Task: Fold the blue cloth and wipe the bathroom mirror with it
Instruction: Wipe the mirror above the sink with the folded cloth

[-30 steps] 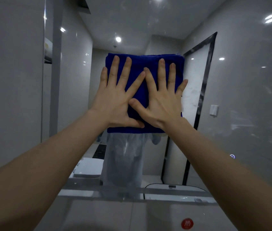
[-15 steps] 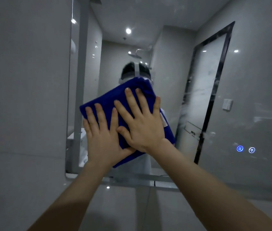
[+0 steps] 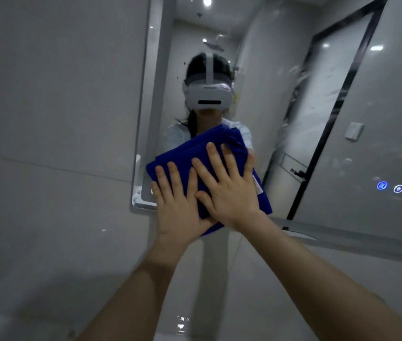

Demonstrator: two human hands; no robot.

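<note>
Our left hand point(image 3: 177, 210) and right hand point(image 3: 230, 193), fingers flat and spread, press the folded blue cloth point(image 3: 195, 150) against the mirror point(image 3: 342, 107). The cloth has slid down toward the lower-left corner, so the wiping seems well under way.

Take the blue cloth point(image 3: 195, 153) as your mark. Above it and to its right, the mirror point(image 3: 293, 94) runs flat and open. Just left of the cloth, the mirror's left edge point(image 3: 143, 119) stops the glass against the tiled wall point(image 3: 47, 119). Just below the cloth, the lower edge point(image 3: 342, 236) crosses. Well right of the cloth, low on the glass, sit two lit touch buttons point(image 3: 382, 185). On the cloth your left hand point(image 3: 180, 207) and right hand point(image 3: 229, 190) lie flat and touching, the right partly over the left.
</note>
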